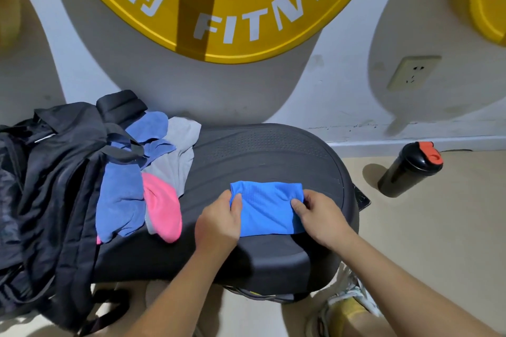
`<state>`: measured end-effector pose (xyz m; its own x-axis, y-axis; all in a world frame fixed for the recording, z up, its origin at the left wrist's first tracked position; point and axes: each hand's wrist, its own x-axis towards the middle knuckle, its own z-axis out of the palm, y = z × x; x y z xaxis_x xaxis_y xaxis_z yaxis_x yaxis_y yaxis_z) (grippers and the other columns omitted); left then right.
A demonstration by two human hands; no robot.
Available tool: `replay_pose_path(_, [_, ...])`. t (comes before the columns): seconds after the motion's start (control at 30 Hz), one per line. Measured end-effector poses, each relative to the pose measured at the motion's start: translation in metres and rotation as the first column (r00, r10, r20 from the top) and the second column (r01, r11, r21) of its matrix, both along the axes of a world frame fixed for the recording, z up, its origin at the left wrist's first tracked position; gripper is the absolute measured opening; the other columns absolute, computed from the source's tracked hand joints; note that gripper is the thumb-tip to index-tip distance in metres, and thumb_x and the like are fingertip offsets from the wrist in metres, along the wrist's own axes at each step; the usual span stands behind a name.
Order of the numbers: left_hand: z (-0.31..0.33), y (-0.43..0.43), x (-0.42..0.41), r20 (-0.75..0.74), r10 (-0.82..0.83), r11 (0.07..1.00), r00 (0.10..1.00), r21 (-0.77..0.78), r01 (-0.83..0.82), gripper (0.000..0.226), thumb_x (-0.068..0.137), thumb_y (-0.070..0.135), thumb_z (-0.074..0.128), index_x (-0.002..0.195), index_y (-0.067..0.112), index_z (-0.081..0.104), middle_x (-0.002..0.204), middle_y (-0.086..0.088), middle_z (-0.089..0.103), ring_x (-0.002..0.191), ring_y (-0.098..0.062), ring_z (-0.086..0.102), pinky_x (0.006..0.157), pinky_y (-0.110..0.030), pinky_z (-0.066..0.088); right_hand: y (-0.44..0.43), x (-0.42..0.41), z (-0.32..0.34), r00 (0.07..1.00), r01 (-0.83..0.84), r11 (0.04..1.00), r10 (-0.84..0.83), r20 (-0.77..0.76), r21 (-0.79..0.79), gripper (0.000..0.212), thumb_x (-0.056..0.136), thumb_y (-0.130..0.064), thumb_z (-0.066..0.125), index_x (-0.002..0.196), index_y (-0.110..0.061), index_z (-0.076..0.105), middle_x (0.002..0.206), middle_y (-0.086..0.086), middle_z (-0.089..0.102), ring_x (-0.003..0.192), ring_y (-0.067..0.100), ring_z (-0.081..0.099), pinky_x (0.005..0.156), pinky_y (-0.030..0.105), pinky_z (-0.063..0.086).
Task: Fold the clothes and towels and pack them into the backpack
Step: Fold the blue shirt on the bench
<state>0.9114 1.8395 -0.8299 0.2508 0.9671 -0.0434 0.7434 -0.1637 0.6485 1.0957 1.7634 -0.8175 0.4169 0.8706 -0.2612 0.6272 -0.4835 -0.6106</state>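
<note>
A bright blue cloth (267,208), folded into a small rectangle, lies on the dark oval platform (262,150). My left hand (219,223) pinches its left edge and my right hand (319,216) pinches its right edge. To the left lies a loose pile: a darker blue towel (121,194), a pink cloth (163,209) and a grey garment (179,156). The black backpack (46,172) slumps at the far left, its straps draped over the pile.
A black shaker bottle with a red lid (410,169) stands on the floor at the right. The wall behind carries a yellow fitness sign (246,8) and a power socket (413,72). A shoe (347,306) shows below the platform.
</note>
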Motion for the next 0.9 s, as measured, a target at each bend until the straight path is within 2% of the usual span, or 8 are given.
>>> replay_pose_path(0.17, [0.000, -0.005, 0.009, -0.010, 0.124, 0.992, 0.992, 0.013, -0.124, 0.043, 0.097, 0.033, 0.046, 0.062, 0.017, 0.025, 0.055, -0.003, 0.037, 0.066, -0.042, 0.046, 0.056, -0.038, 0.028, 0.015, -0.011, 0.003, 0.980, 0.114, 0.991, -0.101, 0.171, -0.071, 0.040, 0.100, -0.042, 0.035, 0.072, -0.016, 0.045, 0.088, 0.009, 0.064, 0.076, 0.028, 0.050, 0.066, 0.033, 0.037])
replay_pose_path(0.4, [-0.006, 0.002, 0.008, 0.083, 0.221, 0.972, 0.972, -0.103, -0.212, 0.046, 0.092, 0.025, 0.054, 0.058, 0.013, 0.027, 0.050, 0.000, 0.028, 0.052, -0.023, 0.028, 0.052, -0.037, 0.018, 0.031, -0.018, 0.011, 0.957, 0.202, 0.964, -0.156, 0.246, -0.174, 0.045, 0.102, -0.042, 0.029, 0.103, -0.009, 0.059, 0.108, 0.013, 0.064, 0.099, 0.032, 0.059, 0.070, 0.032, 0.036])
replay_pose_path(0.47, [-0.004, 0.005, 0.004, 0.059, 0.229, 0.969, 0.972, -0.114, -0.221, 0.036, 0.087, 0.023, 0.058, 0.061, 0.014, 0.036, 0.053, 0.000, 0.036, 0.056, -0.025, 0.037, 0.051, -0.035, 0.024, 0.035, -0.018, 0.013, 0.954, 0.225, 0.952, -0.173, 0.244, -0.207, 0.045, 0.102, -0.043, 0.030, 0.108, -0.009, 0.059, 0.111, 0.013, 0.064, 0.103, 0.032, 0.059, 0.072, 0.032, 0.037])
replay_pose_path(0.53, [0.003, 0.004, 0.000, 0.028, 0.209, 0.978, 0.978, 0.012, -0.209, 0.010, 0.081, 0.019, 0.062, 0.079, 0.020, 0.052, 0.072, 0.000, 0.052, 0.069, -0.024, 0.050, 0.058, -0.033, 0.036, 0.039, -0.017, 0.014, 0.953, 0.232, 0.946, -0.174, 0.250, -0.225, 0.044, 0.102, -0.043, 0.031, 0.111, -0.010, 0.059, 0.112, 0.012, 0.064, 0.103, 0.031, 0.060, 0.073, 0.032, 0.039])
replay_pose_path(0.63, [0.011, -0.008, 0.004, 0.015, -0.175, 0.917, 0.984, 0.365, 0.157, 0.027, 0.074, 0.015, 0.058, 0.100, 0.018, 0.065, 0.099, -0.003, 0.058, 0.088, -0.020, 0.056, 0.076, -0.032, 0.047, 0.042, -0.016, 0.014, 0.950, 0.232, 0.944, -0.168, 0.263, -0.234, 0.042, 0.101, -0.042, 0.033, 0.112, -0.012, 0.060, 0.112, 0.011, 0.065, 0.103, 0.031, 0.060, 0.073, 0.031, 0.039])
replay_pose_path(0.7, [0.004, -0.024, 0.013, -0.175, -0.465, 0.765, 0.868, 0.413, 0.494, 0.041, 0.071, 0.024, 0.051, 0.107, 0.015, 0.067, 0.114, -0.005, 0.062, 0.105, -0.023, 0.059, 0.085, -0.033, 0.052, 0.042, -0.016, 0.013, 0.954, 0.240, 0.943, -0.186, 0.236, -0.231, 0.039, 0.099, -0.042, 0.037, 0.108, -0.012, 0.061, 0.111, 0.011, 0.064, 0.103, 0.032, 0.060, 0.073, 0.031, 0.038])
replay_pose_path(0.8, [-0.014, -0.033, 0.023, -0.319, -0.517, 0.754, 0.795, 0.270, 0.599, 0.065, 0.066, 0.026, 0.041, 0.126, 0.011, 0.060, 0.135, -0.008, 0.056, 0.121, -0.025, 0.056, 0.093, -0.037, 0.051, 0.039, -0.011, 0.006, 0.954, 0.300, 0.936, -0.289, 0.083, -0.184, 0.032, 0.093, -0.044, 0.048, 0.085, -0.013, 0.056, 0.091, 0.009, 0.063, 0.087, 0.032, 0.055, 0.070, 0.031, 0.041])
replay_pose_path(0.9, [-0.018, -0.031, 0.030, -0.405, -0.438, 0.765, 0.802, 0.300, 0.570, 0.058, 0.073, 0.019, 0.039, 0.126, 0.009, 0.058, 0.130, -0.011, 0.061, 0.112, -0.026, 0.063, 0.082, -0.034, 0.054, 0.033, -0.003, 0.005, 0.947, 0.320, 0.946, -0.321, -0.010, -0.053, 0.032, 0.087, -0.039, 0.062, 0.105, -0.020, 0.045, 0.097, -0.001, 0.049, 0.086, 0.027, 0.054, 0.070, 0.033, 0.042])
